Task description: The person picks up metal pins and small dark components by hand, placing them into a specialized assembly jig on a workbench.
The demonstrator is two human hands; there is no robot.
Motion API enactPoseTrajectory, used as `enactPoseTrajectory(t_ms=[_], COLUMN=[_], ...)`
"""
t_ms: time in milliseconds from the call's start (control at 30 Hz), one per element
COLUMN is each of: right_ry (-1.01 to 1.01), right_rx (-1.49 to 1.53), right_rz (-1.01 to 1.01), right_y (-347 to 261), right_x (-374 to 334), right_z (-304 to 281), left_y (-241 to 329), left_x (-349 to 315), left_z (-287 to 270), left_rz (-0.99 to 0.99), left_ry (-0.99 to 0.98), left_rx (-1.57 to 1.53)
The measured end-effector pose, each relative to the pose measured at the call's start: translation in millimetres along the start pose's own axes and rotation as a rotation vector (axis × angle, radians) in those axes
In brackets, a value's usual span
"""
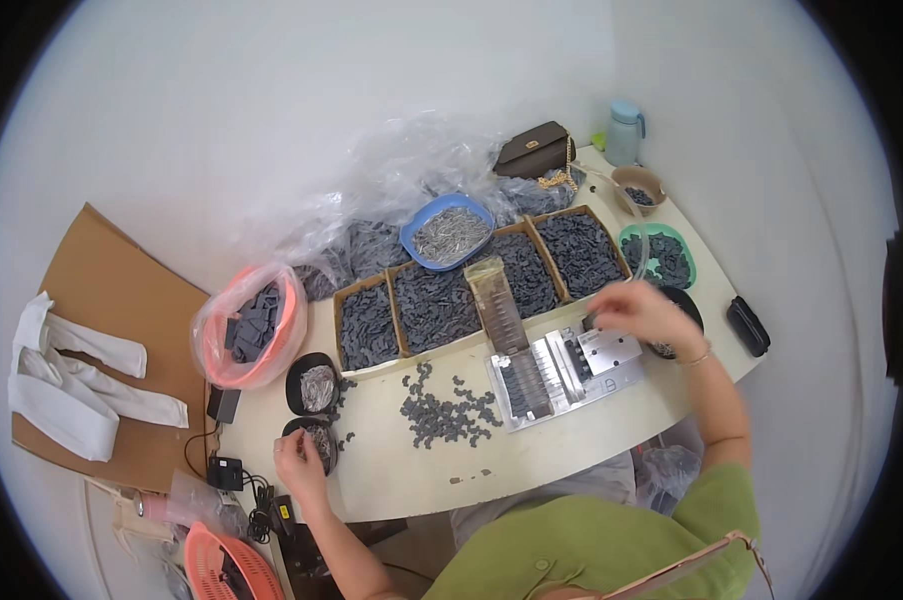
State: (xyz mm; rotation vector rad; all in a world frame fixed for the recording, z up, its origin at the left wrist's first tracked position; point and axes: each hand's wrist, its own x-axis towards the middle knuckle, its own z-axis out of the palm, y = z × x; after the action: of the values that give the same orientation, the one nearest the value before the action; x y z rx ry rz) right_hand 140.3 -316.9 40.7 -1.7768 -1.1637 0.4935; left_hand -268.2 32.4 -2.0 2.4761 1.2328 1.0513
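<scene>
Your left hand [299, 462] is dipping curled fingers into the black dish [311, 440] at the table's [411, 480] left edge; grip unclear. Your right hand [636, 308], fingers bunched, is touching the metal jig [571, 372] near the right edge. The jig's long axis is running left-right, tilted up rightward.

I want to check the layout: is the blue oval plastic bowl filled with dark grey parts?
No, the blue oval plastic bowl holds thin silvery metal pieces, while the dark grey parts fill the cardboard boxes beside it.
</scene>
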Motion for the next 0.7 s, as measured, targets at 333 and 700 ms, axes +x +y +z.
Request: enactPoseTrajectory(t_ms=[333,700], right_ry=[-0.018,0.043], right_rx=[-0.737,-0.811], right_rz=[-0.521,-0.509], right_y=[-2,-11], right_x=[40,13], right_z=[134,114], left_y=[-36,-24], left_x=[11,14], left_z=[-5,-4], left_rz=[-0.003,-0.009], left_ry=[-0.3,-0.193], left_rx=[0.212,0.275])
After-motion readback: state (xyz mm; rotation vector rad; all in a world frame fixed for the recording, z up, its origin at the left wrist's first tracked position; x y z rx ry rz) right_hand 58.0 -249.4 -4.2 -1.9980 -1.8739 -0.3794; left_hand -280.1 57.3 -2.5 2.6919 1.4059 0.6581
